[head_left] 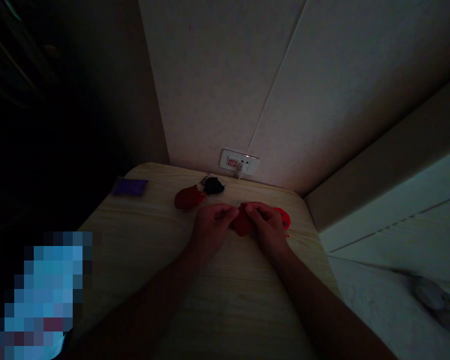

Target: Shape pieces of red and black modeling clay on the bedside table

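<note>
Both my hands pinch a small piece of dark red fabric (243,223) above the wooden table. My left hand (212,226) is closed on its left edge, thumb and fingertips together. At the top right of the piece, my right hand (269,226) is closed on it in the same way. A bright red bundle (284,218), perhaps yarn, shows partly from behind my right hand. Beyond my left hand lie a dark red rounded soft piece (188,197) and a small black bundle (214,185). The dim light hides finer detail.
The table (161,235) has a light wood grain and ends at the wall. A purple packet (131,187) lies at its far left. A wall socket (239,162) with a plug sits just above the back edge. Right of the table is a pale bed-like surface (382,295).
</note>
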